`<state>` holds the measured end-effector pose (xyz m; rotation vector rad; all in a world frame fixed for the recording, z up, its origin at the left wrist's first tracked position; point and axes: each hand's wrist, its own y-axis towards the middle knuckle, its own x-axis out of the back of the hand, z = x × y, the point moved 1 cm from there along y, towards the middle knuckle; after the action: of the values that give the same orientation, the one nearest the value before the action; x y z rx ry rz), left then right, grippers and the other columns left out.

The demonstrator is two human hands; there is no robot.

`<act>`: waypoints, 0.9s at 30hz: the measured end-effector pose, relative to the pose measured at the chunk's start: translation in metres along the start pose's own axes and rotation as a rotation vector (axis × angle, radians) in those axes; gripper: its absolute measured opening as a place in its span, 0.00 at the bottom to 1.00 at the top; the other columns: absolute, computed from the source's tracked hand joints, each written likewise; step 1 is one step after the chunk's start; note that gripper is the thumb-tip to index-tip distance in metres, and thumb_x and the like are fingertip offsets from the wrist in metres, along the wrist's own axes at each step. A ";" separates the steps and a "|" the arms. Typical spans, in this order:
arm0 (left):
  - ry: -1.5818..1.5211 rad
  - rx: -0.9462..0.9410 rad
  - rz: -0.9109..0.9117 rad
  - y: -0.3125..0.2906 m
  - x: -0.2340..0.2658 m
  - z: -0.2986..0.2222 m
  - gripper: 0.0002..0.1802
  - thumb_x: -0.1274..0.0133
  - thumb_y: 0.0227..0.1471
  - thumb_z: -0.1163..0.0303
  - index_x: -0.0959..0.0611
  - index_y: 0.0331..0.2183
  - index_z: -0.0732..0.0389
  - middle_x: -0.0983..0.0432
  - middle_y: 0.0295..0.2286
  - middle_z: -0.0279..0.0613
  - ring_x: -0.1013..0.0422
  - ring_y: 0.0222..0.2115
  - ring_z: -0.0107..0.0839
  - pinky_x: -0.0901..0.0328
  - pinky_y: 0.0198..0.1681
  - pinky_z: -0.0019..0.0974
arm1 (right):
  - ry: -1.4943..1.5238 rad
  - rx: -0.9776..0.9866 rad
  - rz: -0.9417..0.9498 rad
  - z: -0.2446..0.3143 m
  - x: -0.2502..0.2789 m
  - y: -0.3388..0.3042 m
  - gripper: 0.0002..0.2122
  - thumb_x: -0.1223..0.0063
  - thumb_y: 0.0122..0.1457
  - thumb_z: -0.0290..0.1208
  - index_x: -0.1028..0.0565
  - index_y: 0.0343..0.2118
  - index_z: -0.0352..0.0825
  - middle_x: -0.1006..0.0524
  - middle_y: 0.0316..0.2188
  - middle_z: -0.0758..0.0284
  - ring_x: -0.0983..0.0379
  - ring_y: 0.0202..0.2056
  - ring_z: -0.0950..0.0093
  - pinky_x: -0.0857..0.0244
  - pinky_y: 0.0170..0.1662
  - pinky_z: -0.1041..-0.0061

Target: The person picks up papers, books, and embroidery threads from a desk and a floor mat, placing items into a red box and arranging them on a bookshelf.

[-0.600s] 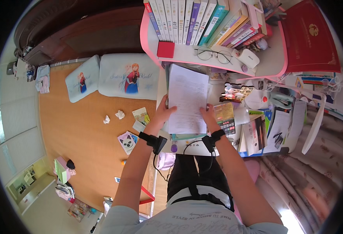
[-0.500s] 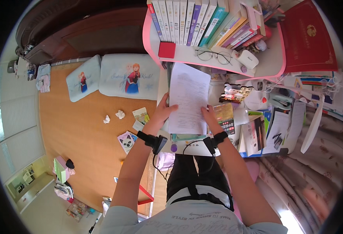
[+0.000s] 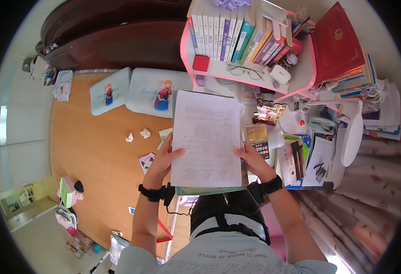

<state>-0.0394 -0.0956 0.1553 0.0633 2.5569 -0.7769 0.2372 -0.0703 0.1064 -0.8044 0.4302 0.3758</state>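
Note:
Between my two hands is a stack of printed paper sheets (image 3: 206, 137), with the edge of a green book or folder (image 3: 209, 190) showing beneath it. My left hand (image 3: 165, 157) grips the stack's left edge, thumb on top and fingers hidden below. On the opposite edge my right hand (image 3: 254, 160) holds it the same way, its thumb resting on the paper. The stack is raised in front of my body and covers part of the desk. A black strap with a small device is on each wrist.
Right of the stack, the desk holds a dark-covered book (image 3: 257, 137), a pile of books (image 3: 291, 160) and a white lamp (image 3: 352, 132). Behind stands a pink-edged shelf (image 3: 255, 82) with books and glasses (image 3: 246, 71). At left is a bed mat (image 3: 95, 150) with pillows and crumpled tissues.
Both hands have lifted the paper stack off the desk and drawn it toward my body. The green item beneath has come along with it.

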 end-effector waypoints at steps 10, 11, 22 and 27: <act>-0.058 -0.263 -0.187 -0.154 -0.049 0.079 0.37 0.51 0.43 0.77 0.48 0.54 0.61 0.41 0.48 0.42 0.42 0.48 0.29 0.45 0.50 0.32 | -0.699 0.295 0.113 -0.002 -0.031 -0.115 0.21 0.51 0.53 0.32 0.40 0.47 0.27 0.31 0.40 0.64 0.37 0.42 0.78 0.43 0.45 0.79; -0.068 -0.284 -0.237 -0.177 -0.054 0.096 0.37 0.51 0.43 0.77 0.48 0.54 0.61 0.42 0.48 0.41 0.43 0.49 0.30 0.46 0.50 0.33 | -0.622 0.225 0.162 -0.009 -0.041 -0.134 0.20 0.52 0.54 0.32 0.40 0.47 0.28 0.31 0.40 0.65 0.37 0.42 0.77 0.43 0.46 0.78; -0.304 -0.344 -0.520 -0.374 -0.100 0.319 0.39 0.55 0.44 0.79 0.55 0.55 0.62 0.50 0.52 0.44 0.52 0.53 0.32 0.54 0.54 0.34 | -1.023 -0.044 0.535 -0.169 -0.016 -0.227 0.22 0.53 0.54 0.35 0.41 0.48 0.27 0.32 0.41 0.64 0.38 0.43 0.76 0.45 0.47 0.77; -0.510 -0.372 -0.718 -0.450 -0.099 0.389 0.36 0.56 0.43 0.80 0.51 0.53 0.63 0.48 0.50 0.46 0.49 0.52 0.34 0.51 0.54 0.35 | -1.169 -0.186 0.738 -0.242 -0.055 -0.234 0.18 0.55 0.55 0.30 0.40 0.47 0.27 0.33 0.42 0.63 0.39 0.43 0.75 0.45 0.47 0.76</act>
<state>0.1337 -0.6732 0.1460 -1.0721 2.1532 -0.4432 0.2472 -0.4103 0.1267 -0.4564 -0.4468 1.4816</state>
